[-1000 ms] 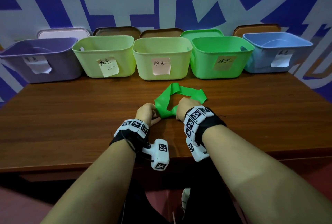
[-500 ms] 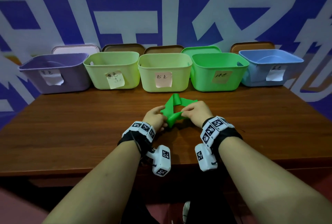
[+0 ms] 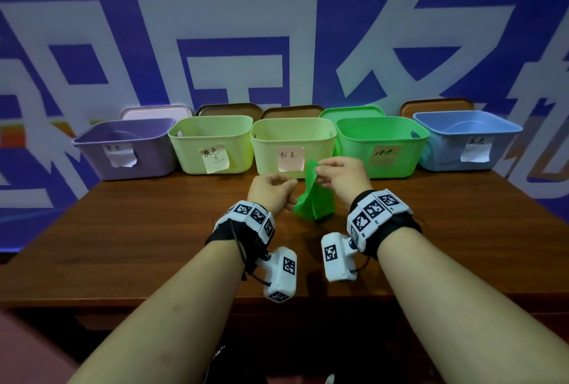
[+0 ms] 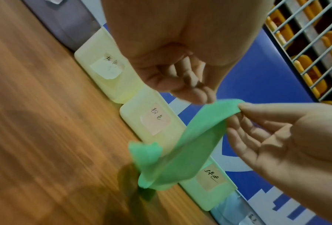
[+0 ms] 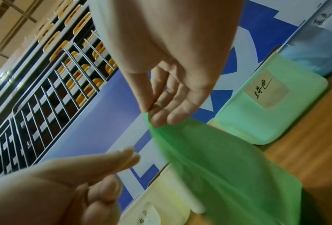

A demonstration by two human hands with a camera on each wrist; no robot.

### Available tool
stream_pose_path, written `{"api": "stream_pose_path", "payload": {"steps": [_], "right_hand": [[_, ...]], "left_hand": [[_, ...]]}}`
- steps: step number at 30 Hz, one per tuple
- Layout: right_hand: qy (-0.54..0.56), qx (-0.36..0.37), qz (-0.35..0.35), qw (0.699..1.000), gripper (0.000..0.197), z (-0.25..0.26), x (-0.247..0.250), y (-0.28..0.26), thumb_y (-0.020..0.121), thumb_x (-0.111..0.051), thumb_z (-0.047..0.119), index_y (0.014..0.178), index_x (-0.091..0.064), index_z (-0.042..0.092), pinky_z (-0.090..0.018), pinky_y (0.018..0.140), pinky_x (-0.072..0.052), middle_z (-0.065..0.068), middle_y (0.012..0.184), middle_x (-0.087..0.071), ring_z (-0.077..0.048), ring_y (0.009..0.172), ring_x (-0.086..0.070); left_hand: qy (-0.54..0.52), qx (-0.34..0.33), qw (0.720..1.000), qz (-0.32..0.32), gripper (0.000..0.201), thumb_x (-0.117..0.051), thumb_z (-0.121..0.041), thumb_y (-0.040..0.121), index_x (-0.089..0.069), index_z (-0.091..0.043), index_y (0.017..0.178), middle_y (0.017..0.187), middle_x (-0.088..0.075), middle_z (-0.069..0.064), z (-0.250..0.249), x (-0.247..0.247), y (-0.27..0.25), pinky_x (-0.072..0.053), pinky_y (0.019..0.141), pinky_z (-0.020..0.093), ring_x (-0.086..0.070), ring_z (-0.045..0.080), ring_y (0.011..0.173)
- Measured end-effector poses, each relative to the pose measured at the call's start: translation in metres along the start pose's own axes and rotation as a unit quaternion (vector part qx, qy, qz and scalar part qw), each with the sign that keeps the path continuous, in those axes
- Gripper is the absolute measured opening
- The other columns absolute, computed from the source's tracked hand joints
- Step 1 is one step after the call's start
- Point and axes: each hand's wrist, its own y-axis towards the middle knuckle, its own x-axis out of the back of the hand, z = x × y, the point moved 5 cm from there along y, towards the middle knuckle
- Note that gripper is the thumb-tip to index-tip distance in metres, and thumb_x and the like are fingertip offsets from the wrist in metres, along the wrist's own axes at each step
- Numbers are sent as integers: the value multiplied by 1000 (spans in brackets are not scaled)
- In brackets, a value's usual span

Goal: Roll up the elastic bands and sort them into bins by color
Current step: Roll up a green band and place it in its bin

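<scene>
A green elastic band (image 3: pixel 314 202) hangs unrolled above the wooden table (image 3: pixel 123 245), its lower end crumpled near the tabletop. My right hand (image 3: pixel 317 169) pinches the band's top edge between thumb and fingertips; the right wrist view shows that pinch (image 5: pixel 148 112) on the band (image 5: pixel 218 167). My left hand (image 3: pixel 286 186) hovers just left of the band with loosely curled fingers and holds nothing. In the right wrist view a gap separates the left hand (image 5: pixel 132 155) from the band. The green bin (image 3: pixel 354 152) stands right behind my right hand.
Five labelled bins line the table's far edge: purple (image 3: pixel 92 149), light green (image 3: pixel 184 149), yellow-green (image 3: pixel 268 155), green, and blue (image 3: pixel 437 152). Lids lean on the blue-and-white wall behind them. Bare tabletop lies left, right and in front of my hands.
Both hands rose from the table. The left hand let go of the band, which now hangs from the right hand's pinch. The view tilted up.
</scene>
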Motion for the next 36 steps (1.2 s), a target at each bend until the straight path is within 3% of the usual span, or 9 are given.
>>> {"api": "stream_pose_path", "payload": {"steps": [2,5,7,12,17,22,27,31,36], "right_hand": [[-2,11,8,1000,17,11,0,0,84,-67,4,76,-64,18,-21,62,-48,-1,76,-65,-14,71,-60],[2,36,26,999,16,33,1,-4,86,-65,5,77,-63,18,-28,68,-52,1,79,-63,-16,80,-61],[27,45,38,998,16,48,1,-6,87,-63,3,79,-62,16,-35,79,-55,-1,82,-63,-21,86,-63],[41,110,32,993,15,91,8,-19,88,-62,3,79,-61,14,-22,63,-49,2,78,-60,-10,76,-59],[-1,152,18,988,13,127,16,-29,88,-63,7,77,-62,15,-17,47,-42,1,69,-59,-10,55,-54],[35,140,35,989,16,140,14,-34,90,-59,4,79,-62,15,-25,70,-56,-7,84,-65,-20,78,-68],[-10,151,23,988,13,139,12,-41,93,-57,10,82,-61,16,-23,57,-52,-6,82,-65,-15,65,-65],[21,129,34,991,15,136,11,-39,94,-56,7,80,-59,13,-22,59,-55,-5,82,-63,-19,67,-69],[38,130,10,991,16,132,13,-32,95,-53,6,81,-57,13,-23,66,-57,-6,88,-63,-21,78,-71]], "left_hand": [[38,-40,998,-42,9,-68,-18,86,-64,-14,79,65,-61,5,-11,7,3,-45,55,23,-57,16,55],[20,-60,998,-4,32,-69,-26,86,-64,-14,115,102,-64,3,-38,10,4,-49,81,30,-61,16,93],[2,-43,997,61,37,-64,-22,89,-59,-13,124,110,-62,0,-56,5,3,-49,75,27,-58,13,100],[-41,-97,992,64,18,-63,-7,89,-66,1,105,78,-70,2,-105,13,-4,-56,64,22,-67,8,68],[12,-172,985,24,7,-67,-14,87,-66,-13,80,75,-68,0,-143,26,-16,-50,52,15,-64,1,57],[26,-158,986,42,4,-64,-16,89,-65,-15,86,79,-67,-1,-151,35,-25,-48,62,22,-62,8,71],[2,-138,989,47,12,-59,-16,93,-58,-12,81,74,-63,0,-145,36,-25,-47,59,22,-60,9,65],[-36,-117,991,60,20,-58,-13,93,-52,-13,74,71,-59,3,-136,32,-20,-47,47,18,-58,8,53],[-61,-109,990,58,13,-58,-14,93,-56,-12,81,82,-63,6,-129,29,-14,-53,67,30,-62,15,73]]}}
